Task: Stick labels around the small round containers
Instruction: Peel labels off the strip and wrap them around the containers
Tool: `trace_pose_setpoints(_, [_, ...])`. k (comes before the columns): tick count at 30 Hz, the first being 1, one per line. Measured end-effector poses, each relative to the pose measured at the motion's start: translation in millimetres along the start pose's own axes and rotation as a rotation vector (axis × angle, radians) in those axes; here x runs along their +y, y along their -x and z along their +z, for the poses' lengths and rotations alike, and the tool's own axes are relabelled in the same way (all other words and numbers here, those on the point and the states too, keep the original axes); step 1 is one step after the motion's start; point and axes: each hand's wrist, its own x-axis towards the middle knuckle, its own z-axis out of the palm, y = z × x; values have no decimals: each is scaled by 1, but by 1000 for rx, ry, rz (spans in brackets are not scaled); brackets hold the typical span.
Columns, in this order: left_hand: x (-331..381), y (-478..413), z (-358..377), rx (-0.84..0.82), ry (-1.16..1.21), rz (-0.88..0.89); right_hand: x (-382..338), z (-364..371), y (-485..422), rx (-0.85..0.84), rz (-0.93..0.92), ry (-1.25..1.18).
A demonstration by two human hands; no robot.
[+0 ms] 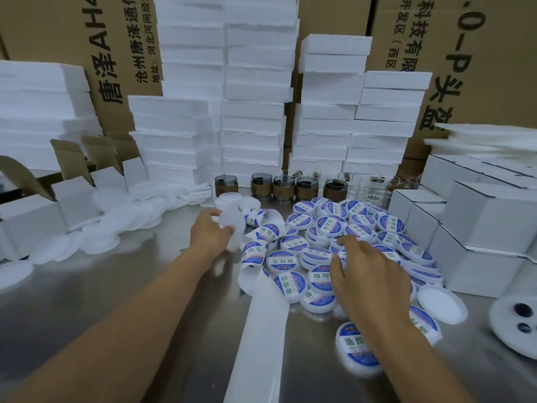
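My left hand (209,231) grips a plain white round container (234,228) just above the steel table, left of the label strip. The white backing strip (263,324) runs from the bottom edge up the middle and curls, with blue round labels (268,231) on its upper loops. My right hand (366,274) hovers with spread, relaxed fingers over a pile of labelled containers (329,226); it holds nothing that I can see. One labelled container (356,349) lies apart near my right forearm.
Unlabelled white lids and containers (110,225) lie heaped at the left. Dark glass cups (261,184) and clear glasses stand behind the pile. White boxes (479,225) are stacked at the right, foam slabs (250,120) and cartons at the back. A white disc (441,305) lies lower right.
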Motion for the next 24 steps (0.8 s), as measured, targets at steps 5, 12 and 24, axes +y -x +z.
trace_pose_setpoints(5, [23, 38, -24, -93, 293, 144, -10, -7, 2, -40, -11, -63])
trace_pose_setpoints(12, [36, 102, -28, -379, 576, 144, -22, -12, 11, 208, -196, -391])
trace_pose_setpoints(24, [39, 116, -31, -726, 524, 181, -33, -18, 9, -189, 100, -1322])
